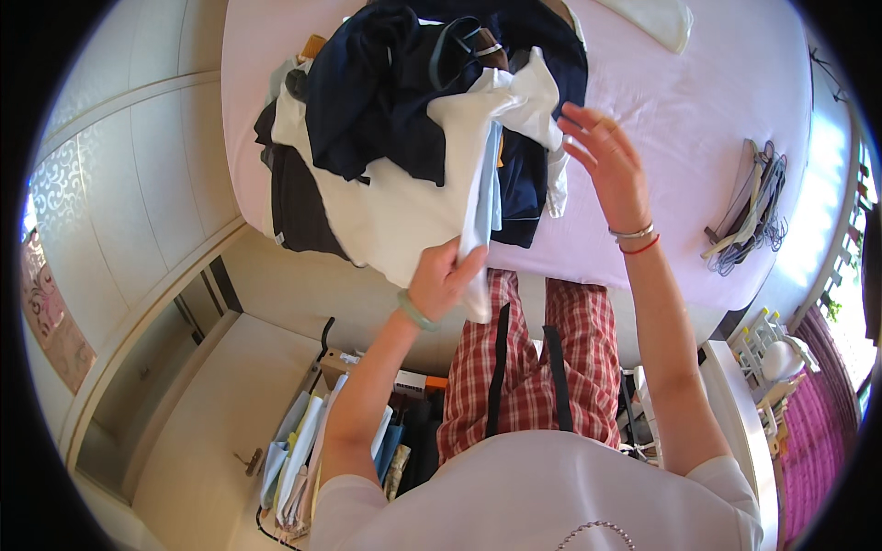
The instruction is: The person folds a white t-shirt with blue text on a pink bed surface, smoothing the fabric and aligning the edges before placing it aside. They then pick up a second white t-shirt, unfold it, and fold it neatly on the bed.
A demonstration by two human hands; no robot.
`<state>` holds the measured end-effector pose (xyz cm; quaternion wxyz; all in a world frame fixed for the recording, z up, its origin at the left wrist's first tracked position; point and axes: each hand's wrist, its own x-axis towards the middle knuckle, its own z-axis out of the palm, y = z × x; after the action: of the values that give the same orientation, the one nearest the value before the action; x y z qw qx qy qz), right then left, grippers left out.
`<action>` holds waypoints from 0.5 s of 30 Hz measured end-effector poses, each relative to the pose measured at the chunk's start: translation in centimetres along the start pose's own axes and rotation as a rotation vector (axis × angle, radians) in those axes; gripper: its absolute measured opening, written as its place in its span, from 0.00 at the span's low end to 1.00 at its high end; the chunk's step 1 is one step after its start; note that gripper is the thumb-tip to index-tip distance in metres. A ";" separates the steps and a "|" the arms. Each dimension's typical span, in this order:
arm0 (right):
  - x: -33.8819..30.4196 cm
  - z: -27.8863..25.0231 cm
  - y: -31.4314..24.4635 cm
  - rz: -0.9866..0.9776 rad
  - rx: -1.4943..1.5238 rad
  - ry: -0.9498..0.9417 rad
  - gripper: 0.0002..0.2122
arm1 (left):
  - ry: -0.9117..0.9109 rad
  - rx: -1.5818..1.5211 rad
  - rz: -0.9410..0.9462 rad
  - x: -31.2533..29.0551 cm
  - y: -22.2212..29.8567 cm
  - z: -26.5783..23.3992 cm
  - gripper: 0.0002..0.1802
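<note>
Garment (395,220), white, in left hand (444,279), right hand (613,170) close by

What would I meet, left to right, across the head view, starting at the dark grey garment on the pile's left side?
Dark grey garment, left hand gripping the white garment, open right hand, wiry grey bundle.

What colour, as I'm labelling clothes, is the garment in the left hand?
The garment in the left hand is creamy white; the head view shows it best.
</note>
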<state>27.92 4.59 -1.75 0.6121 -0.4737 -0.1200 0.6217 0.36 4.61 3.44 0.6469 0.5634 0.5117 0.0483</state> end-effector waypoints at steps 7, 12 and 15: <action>-9.4 -2.3 0.7 0.176 -0.646 -0.351 0.21 | -0.066 -0.651 -0.079 6.9 10.5 6.3 0.14; -10.3 -2.1 2.0 0.156 -0.507 -0.022 0.19 | -0.132 -0.655 0.119 9.1 12.4 9.7 0.13; -8.9 -2.6 1.3 0.311 -0.104 0.083 0.19 | 0.214 -0.041 0.432 7.9 11.1 9.4 0.12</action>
<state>27.19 -4.64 -0.12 0.4874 -0.5431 -0.0518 0.6818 16.53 7.23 5.82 0.5749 0.6383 0.4437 0.2552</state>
